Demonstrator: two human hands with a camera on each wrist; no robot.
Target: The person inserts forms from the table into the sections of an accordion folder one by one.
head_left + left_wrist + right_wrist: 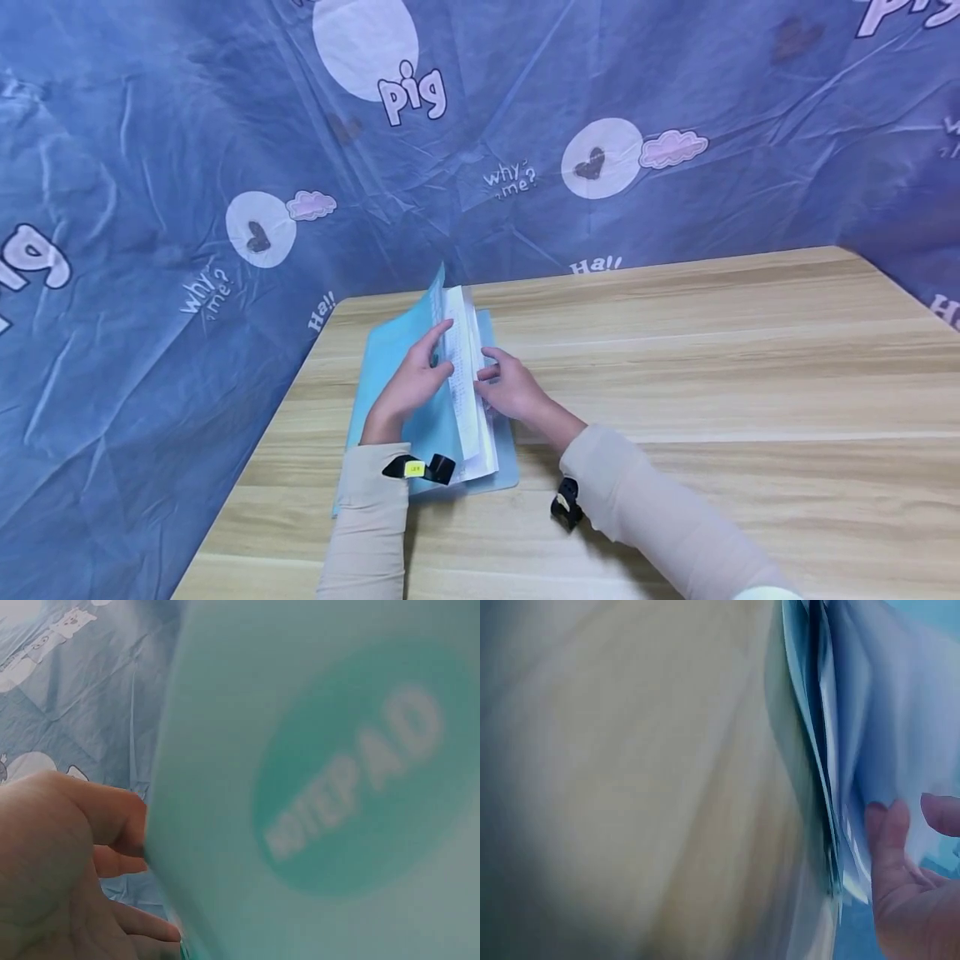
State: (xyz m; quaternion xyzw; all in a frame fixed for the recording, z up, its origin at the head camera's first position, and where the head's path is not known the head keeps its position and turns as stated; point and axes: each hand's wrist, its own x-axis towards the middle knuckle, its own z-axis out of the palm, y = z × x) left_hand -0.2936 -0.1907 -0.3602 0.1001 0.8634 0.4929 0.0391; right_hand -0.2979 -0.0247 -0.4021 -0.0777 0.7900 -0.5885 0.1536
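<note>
A light blue folder (390, 358) lies on the table with its cover partly raised. Its cover (217, 712) fills much of the left wrist view and bears the word NOTEPAD. My left hand (412, 383) holds the cover at its free edge, thumb and index finger spread apart. White printed pages (465, 392) stand fanned between the cover and the back. My right hand (513, 387) is at the pages' right side, fingertips close against them. In the right wrist view, a gap shows between the thumb (939, 814) and the fingers (889, 832).
The folder stands toward the left of a wood-grain table (675, 375). A blue printed sheet (480, 108) hangs behind the table and down its left side. Black camera straps (420, 468) sit on both sleeves.
</note>
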